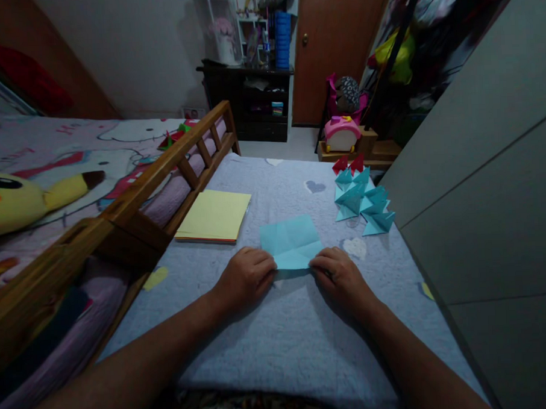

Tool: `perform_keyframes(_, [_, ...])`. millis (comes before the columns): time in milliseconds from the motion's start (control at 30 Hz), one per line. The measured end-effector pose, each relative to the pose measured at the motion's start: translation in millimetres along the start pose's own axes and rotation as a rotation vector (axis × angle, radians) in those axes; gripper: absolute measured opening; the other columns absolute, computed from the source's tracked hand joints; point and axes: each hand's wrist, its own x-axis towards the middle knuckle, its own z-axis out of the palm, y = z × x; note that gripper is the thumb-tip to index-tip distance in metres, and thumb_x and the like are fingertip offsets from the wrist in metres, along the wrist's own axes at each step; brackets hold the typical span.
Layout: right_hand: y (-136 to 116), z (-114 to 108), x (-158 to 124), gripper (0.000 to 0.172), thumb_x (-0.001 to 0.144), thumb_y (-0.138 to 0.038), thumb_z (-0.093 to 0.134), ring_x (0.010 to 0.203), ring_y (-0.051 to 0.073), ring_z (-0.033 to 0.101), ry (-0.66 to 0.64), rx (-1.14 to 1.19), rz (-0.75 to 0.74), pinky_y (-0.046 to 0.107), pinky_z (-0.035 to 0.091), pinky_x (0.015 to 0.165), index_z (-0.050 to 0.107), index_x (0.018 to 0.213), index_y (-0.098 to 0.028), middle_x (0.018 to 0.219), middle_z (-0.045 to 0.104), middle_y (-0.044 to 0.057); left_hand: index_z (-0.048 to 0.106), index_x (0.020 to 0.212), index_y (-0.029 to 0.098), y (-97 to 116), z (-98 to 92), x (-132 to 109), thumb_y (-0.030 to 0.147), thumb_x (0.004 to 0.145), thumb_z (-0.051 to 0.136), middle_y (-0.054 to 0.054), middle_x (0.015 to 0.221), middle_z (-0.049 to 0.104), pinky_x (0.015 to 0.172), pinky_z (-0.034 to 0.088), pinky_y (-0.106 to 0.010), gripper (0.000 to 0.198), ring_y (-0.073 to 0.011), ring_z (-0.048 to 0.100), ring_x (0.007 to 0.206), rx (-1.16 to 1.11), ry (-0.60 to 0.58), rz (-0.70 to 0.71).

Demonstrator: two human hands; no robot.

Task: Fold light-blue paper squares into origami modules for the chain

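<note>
A creased light-blue sheet of paper (292, 240) lies on the bed in front of me, its near edge slightly lifted. My left hand (251, 272) pinches its near left corner between thumb and fingers. At the near right corner, my right hand (337, 274) has its fingers closed on the paper in the same way. To the left lies a stack of square paper (214, 216) with a yellow sheet on top. Several folded light-blue paper pieces (356, 195) stand in a group at the right, with red folded pieces (348, 164) just behind them.
A wooden bed rail (163, 173) runs along the left, with a yellow plush toy (19, 200) on the bedding beyond it. Pale cabinet doors (482, 219) rise on the right. Past the bed's far end stand a dark shelf unit (250, 103) and a wooden door (333, 45).
</note>
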Motion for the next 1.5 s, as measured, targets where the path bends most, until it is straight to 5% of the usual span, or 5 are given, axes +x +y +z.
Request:
perform_keyframes(367, [7.8,-11.4,-1.8,0.014,0.087,-0.011,0.060,0.084,0.020,0.058,-0.097,-0.006,0.172,0.033,0.045,0.075,0.071,0.083,-0.020,0.085,0.064,0.005,0.059,0.080,0.019,0.8,-2.7,11.9,0.027,0.093,0.051,-0.001,0.071,0.061,0.061,0.043,-0.028,0.017,-0.0159,0.057,0.067,-0.315,-0.005,-0.369])
perform_keyframes(633, [10.1,-17.3,-0.4,0.012,0.086,-0.014,0.060,0.084,0.021,0.057,-0.182,-0.035,0.251,0.033,0.041,0.076,0.068,0.080,-0.019,0.085,0.064,0.007,0.051,0.069,0.019,0.8,-2.4,26.6,0.029,0.089,0.057,0.001,0.068,0.052,0.062,0.037,-0.029,0.023,-0.0164,0.051,0.065,-0.305,-0.105,-0.554])
perform_keyframes(933, [8.9,-20.3,0.8,0.012,0.087,-0.018,0.057,0.080,0.021,0.057,-0.194,-0.065,0.315,0.032,0.039,0.074,0.066,0.078,-0.019,0.082,0.065,0.007,0.062,0.078,0.017,0.6,8.9,27.9,0.025,0.089,0.061,-0.006,0.086,0.056,0.084,0.044,-0.036,0.014,-0.0239,0.057,0.091,-0.024,-0.114,-0.520])
perform_keyframes(1500, [3.4,-15.8,4.1,0.019,0.089,-0.022,0.055,0.077,0.021,0.059,-0.167,-0.160,0.394,0.032,0.038,0.072,0.068,0.077,-0.017,0.079,0.067,0.008,0.063,0.084,0.018,-1.7,7.9,40.7,0.027,0.095,0.055,-0.006,0.087,0.063,0.074,0.043,-0.032,0.017,-0.0219,0.062,0.085,0.112,-0.298,-0.596])
